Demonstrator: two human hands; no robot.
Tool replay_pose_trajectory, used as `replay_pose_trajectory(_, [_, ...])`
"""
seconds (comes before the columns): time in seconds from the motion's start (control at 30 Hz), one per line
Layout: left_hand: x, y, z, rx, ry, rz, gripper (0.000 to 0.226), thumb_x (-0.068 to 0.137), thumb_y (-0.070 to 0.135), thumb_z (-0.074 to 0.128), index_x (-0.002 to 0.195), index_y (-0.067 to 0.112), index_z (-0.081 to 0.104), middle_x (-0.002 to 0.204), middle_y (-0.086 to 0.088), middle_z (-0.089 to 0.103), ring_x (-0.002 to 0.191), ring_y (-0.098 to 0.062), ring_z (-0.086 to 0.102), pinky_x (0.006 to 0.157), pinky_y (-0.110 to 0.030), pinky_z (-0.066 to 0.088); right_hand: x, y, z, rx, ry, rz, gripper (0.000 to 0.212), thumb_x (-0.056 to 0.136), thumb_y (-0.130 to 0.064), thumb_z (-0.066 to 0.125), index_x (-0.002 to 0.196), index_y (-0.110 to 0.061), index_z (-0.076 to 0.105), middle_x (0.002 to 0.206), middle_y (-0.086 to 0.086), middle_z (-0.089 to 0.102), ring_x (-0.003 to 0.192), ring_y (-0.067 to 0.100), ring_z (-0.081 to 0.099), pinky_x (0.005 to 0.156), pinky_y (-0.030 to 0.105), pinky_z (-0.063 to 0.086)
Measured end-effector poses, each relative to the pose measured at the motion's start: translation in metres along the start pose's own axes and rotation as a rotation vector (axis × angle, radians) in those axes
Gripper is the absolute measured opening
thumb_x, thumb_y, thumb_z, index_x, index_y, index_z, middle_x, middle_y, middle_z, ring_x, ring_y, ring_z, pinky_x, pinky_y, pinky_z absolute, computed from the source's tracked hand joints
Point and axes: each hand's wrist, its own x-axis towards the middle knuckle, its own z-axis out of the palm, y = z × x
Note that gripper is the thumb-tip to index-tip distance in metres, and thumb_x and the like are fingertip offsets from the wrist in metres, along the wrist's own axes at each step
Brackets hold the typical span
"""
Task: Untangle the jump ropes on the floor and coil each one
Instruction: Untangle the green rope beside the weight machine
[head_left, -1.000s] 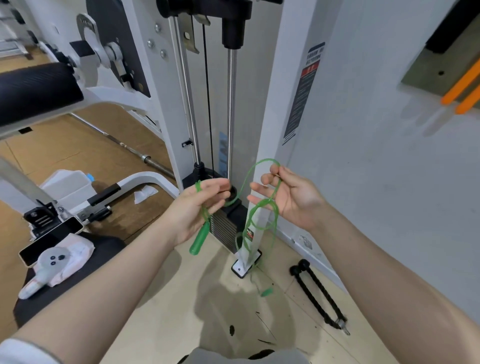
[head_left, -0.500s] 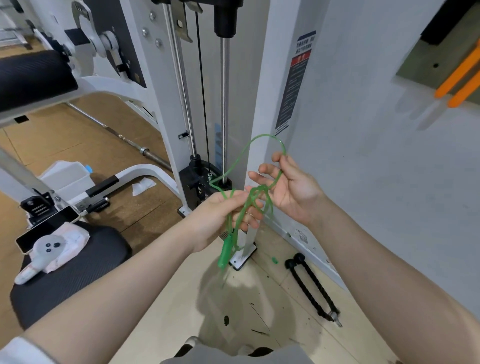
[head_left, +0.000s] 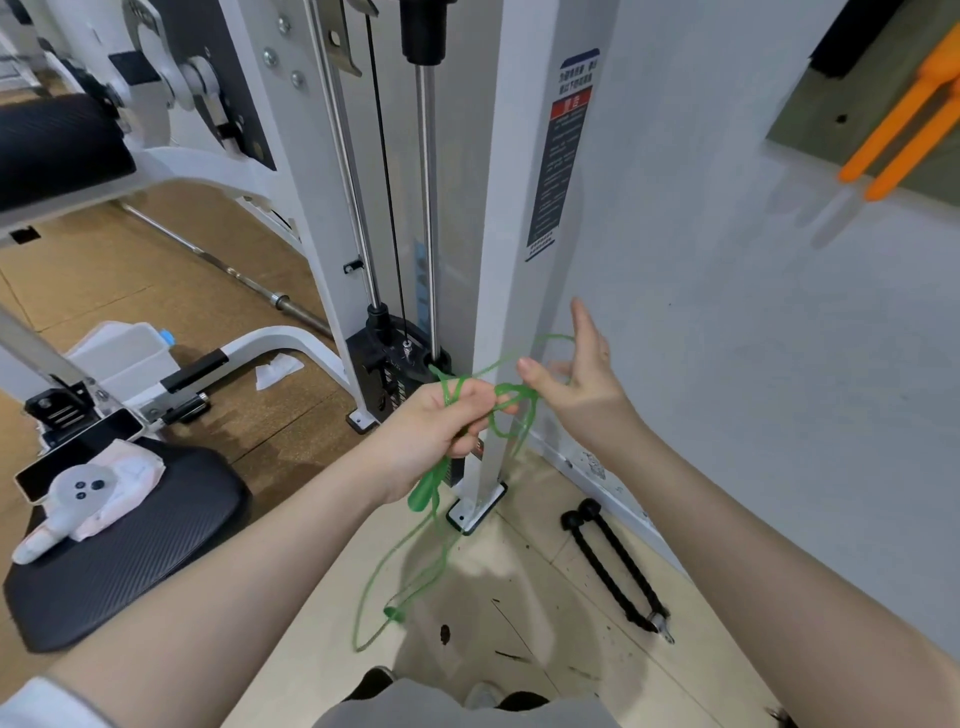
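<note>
A thin green jump rope (head_left: 511, 397) hangs in the air between my two hands in front of the white machine post. My left hand (head_left: 439, 434) grips a bundle of its loops, and a green handle (head_left: 423, 491) sticks out below the fist. My right hand (head_left: 579, 384) is spread with straight fingers, and a rope loop runs over the thumb and palm. Loose green cord (head_left: 395, 577) trails from the left hand down to the floor, ending near the second green handle (head_left: 395, 614).
A white cable machine post (head_left: 519, 260) with its weight stack (head_left: 400, 374) stands right behind the hands. A black rope attachment (head_left: 615, 569) lies by the wall at right. A black bench pad (head_left: 130, 540) carrying a phone and a white controller sits left. A barbell (head_left: 234, 275) lies on the floor.
My left hand has closed round the gathered loops. My right hand has opened and lifted, fingers spread. A long loop of cord has dropped toward the floor.
</note>
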Motion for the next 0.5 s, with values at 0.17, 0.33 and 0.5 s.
replay_pose_trajectory(0.17, [0.002, 0.004, 0.012, 0.079, 0.089, 0.027, 0.028, 0.099, 0.008, 0.039, 0.082, 0.001, 0.060, 0.055, 0.001, 0.037, 0.044, -0.005, 0.030, 0.044, -0.012, 0.026, -0.015, 0.006, -0.010, -0.409, 0.028, -0.525, 0.026, 0.073, -0.055, 0.057, 0.091, -0.039, 0.068, 0.120, -0.019, 0.051, 0.133, 0.015, 0.032, 0.115, 0.045, -0.001])
replay_pose_trajectory(0.33, [0.006, 0.002, 0.020, 0.087, 0.158, -0.008, 0.027, 0.097, 0.006, 0.038, 0.083, -0.004, 0.059, 0.048, 0.005, 0.048, 0.045, -0.007, 0.034, 0.049, -0.020, 0.027, -0.015, 0.015, -0.014, -0.891, 0.337, -0.785, 0.020, 0.076, -0.047, 0.059, 0.075, -0.033, 0.073, 0.106, -0.011, 0.067, 0.128, 0.033, 0.029, 0.107, 0.053, -0.006])
replay_pose_trajectory(0.5, [0.016, -0.002, 0.027, 0.386, 0.307, 0.030, 0.029, 0.088, 0.008, 0.046, 0.072, -0.004, 0.068, 0.057, -0.003, 0.061, 0.050, -0.010, 0.047, 0.056, -0.024, 0.039, -0.020, 0.015, -0.013, -0.915, 0.402, -0.676, 0.026, 0.079, -0.040, 0.050, 0.063, -0.034, 0.069, 0.103, -0.012, 0.064, 0.127, 0.030, 0.024, 0.106, 0.048, -0.010])
